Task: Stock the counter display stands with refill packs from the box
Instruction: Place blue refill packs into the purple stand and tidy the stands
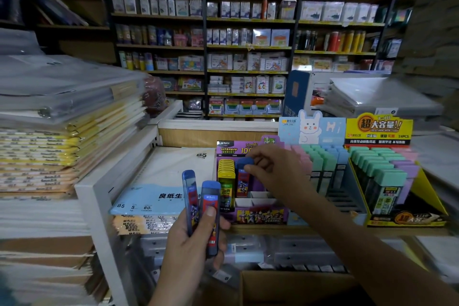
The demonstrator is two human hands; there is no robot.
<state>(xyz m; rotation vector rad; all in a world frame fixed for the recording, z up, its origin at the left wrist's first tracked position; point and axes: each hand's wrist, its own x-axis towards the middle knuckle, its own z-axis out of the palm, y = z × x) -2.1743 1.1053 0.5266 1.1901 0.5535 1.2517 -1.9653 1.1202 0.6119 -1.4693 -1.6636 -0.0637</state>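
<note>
My left hand (196, 238) grips two blue-capped refill packs (202, 204) upright, in front of the shelf edge. My right hand (270, 169) pinches the blue cap of a third refill pack (242, 181), which stands in a slot of the purple display stand (260, 215). A row of yellow-capped packs (226, 176) fills the stand's left column; several white slots to the right are empty. Beside it are a pastel rabbit-card stand (320, 161) and a yellow stand (387, 181), both holding green, pink and purple packs. The cardboard box (285, 285) lies open below.
Stacks of B5 paper packs (159, 196) fill a white shelf bin to the left of the stands. Tall piles of wrapped notebooks (62, 136) rise at far left. Plastic folders (372, 97) are stacked behind the stands. Stationery shelves (248, 57) line the back wall.
</note>
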